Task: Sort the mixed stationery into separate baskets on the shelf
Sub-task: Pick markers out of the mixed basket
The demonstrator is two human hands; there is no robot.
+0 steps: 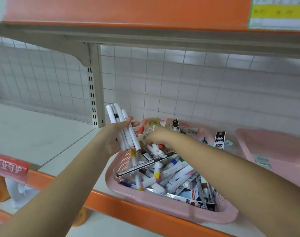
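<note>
Our left hand (pixel 114 140) grips a bundle of white pens (pixel 121 124) beside the pink basket (pixel 163 206). Our right hand (pixel 157 135) reaches into it; whether it holds anything, we cannot tell.

Wire grid backing (pixel 180 79), slotted upright (pixel 92 93), red sign (pixel 8 166), yellow price tag (pixel 279 12)

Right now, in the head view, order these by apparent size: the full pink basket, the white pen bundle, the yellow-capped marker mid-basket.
1. full pink basket
2. white pen bundle, gripped by the left hand
3. yellow-capped marker mid-basket
</note>
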